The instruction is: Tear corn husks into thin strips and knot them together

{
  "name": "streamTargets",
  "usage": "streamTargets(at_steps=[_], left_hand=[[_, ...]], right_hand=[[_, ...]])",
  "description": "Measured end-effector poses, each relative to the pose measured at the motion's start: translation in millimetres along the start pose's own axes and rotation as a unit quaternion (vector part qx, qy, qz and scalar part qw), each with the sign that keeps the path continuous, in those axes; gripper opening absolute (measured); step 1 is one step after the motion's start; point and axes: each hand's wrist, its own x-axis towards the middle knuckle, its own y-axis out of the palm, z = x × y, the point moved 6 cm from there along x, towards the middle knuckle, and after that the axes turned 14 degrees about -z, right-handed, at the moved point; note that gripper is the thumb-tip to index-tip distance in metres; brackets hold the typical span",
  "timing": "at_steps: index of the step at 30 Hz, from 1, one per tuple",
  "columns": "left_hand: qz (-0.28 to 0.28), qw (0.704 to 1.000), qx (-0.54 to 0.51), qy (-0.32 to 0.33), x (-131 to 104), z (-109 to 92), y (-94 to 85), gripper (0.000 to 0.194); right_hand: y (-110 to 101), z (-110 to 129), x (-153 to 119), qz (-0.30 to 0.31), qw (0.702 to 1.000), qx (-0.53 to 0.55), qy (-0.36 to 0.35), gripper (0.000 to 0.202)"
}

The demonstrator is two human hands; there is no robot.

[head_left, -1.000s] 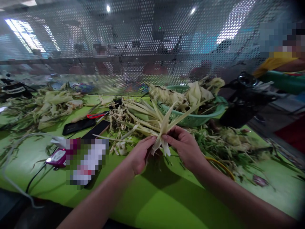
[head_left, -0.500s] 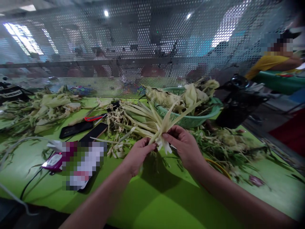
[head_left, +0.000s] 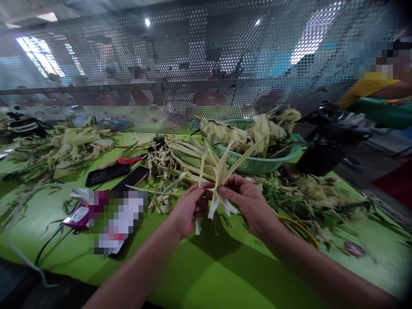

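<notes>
Over the green table (head_left: pixel 206 266), my right hand (head_left: pixel 246 199) pinches a bunch of pale corn husk strips (head_left: pixel 221 174). They fan upward from its fingers, and short white ends hang below. My left hand (head_left: pixel 189 208) is closed on a separate narrow husk strip (head_left: pixel 201 167), held upright just left of the bunch. Its fingertips come close to the bunch; whether they touch it I cannot tell. Behind both hands lie more long husk strips (head_left: pixel 183 150) and a heap of dry, crumbled plant bits (head_left: pixel 157 165).
A green basket (head_left: pixel 262 165) of husks stands behind my right hand. To the left are a red cutter (head_left: pixel 130 160), phones (head_left: pixel 133 177), a purple device (head_left: pixel 77 216) with cables and a husk pile (head_left: pixel 74 143). Green scraps (head_left: pixel 286 201) lie right. A person in yellow (head_left: pixel 363 88) sits beyond.
My left hand has drawn slightly away from the bunch and now holds one strip upright, apart from it. The bunch in my right hand is turned more upright. The view has shifted a little.
</notes>
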Motion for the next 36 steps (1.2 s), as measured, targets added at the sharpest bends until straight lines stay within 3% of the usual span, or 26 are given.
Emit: streamTargets(at_steps=[9, 20, 28, 36], left_hand=[[-0.006, 0.999, -0.017, 0.032, 4.3, 2.6, -1.5, 0.028], [0.077, 0.997, -0.022, -0.009, -2.3, 13.2, 14.3, 0.056], [0.067, 0.995, 0.008, 0.079, -8.3, 4.9, 16.3, 0.039], [0.016, 0.976, 0.116, 0.183, -13.6, -15.9, 11.1, 0.038]], right_hand=[[8.9, -5.9, -5.3, 0.029, 0.999, 0.019, 0.027, 0.024], [15.4, -25.2, -5.1, 0.050, 0.999, 0.001, 0.011, 0.021], [23.5, -24.8, -10.6, 0.095, 0.995, -0.015, 0.007, 0.025], [29.8, -21.0, -16.8, 0.162, 0.985, -0.053, 0.021, 0.026]])
